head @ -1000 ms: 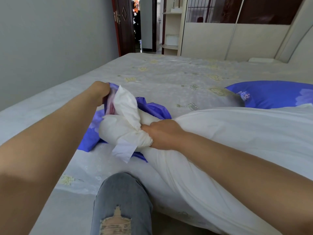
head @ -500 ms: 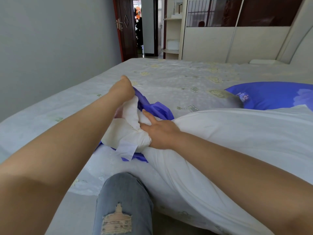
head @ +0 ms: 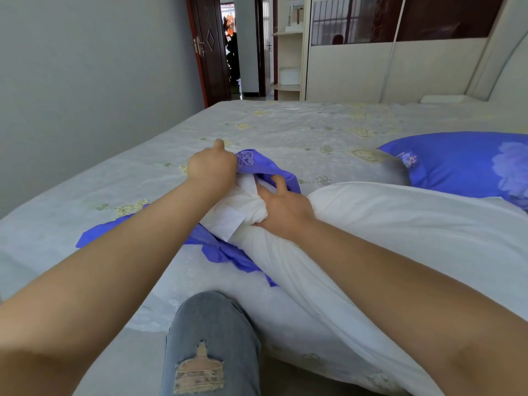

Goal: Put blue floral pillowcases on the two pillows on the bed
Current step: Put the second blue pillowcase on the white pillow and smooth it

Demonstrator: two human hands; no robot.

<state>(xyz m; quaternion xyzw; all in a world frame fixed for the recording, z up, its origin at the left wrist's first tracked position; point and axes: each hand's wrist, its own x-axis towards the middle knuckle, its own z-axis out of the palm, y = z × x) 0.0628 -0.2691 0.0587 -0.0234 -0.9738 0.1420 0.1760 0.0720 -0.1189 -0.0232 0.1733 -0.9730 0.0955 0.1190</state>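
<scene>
At frame centre: left hand (head: 212,167) pinching pillowcase (head: 258,164) mouth open; right hand (head: 281,207), fingers loosely curled, bunching pillow (head: 400,224) corner for insertion.

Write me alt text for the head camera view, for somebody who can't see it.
Two bare arms reach over a bed: the left hand grips the edge of a blue floral pillowcase while the right hand bunches the end of a white pillow at its opening. A second pillow, already in a blue case, lies further right.
</scene>
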